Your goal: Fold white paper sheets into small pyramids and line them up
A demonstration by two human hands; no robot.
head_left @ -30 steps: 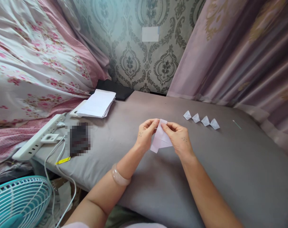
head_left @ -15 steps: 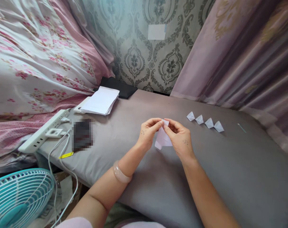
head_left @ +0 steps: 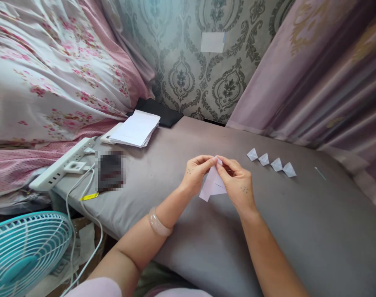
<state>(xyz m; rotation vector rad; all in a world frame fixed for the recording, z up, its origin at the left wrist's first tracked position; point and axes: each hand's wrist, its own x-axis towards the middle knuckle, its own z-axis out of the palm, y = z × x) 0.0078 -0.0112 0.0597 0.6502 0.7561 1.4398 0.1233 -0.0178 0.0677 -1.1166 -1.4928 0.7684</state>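
Between my two hands is a partly folded sheet of white paper (head_left: 213,183), its top corner pinched and its lower part hanging free above the grey cover. My left hand (head_left: 197,175) grips the top edge with thumb and fingers from the left. From the right, my right hand (head_left: 237,179) pinches the same corner, thumb in front and fingers curled behind. The fingertips of both hands nearly meet there. Right of my hands, several small folded white paper pieces (head_left: 276,164) stand in a slanting row.
A stack of white paper (head_left: 135,128) lies at the back left near a black flat item (head_left: 169,117). A power strip (head_left: 62,165) with cables, a blurred dark object (head_left: 110,171) and a yellow tag (head_left: 89,196) are left. A blue fan (head_left: 27,251) stands lower left. A thin stick (head_left: 320,173) lies right.
The paper's lower end now hangs more slanted and spread, and the top corner looks narrower between my fingertips. The view has shifted slightly, moving the surroundings a little to the right.
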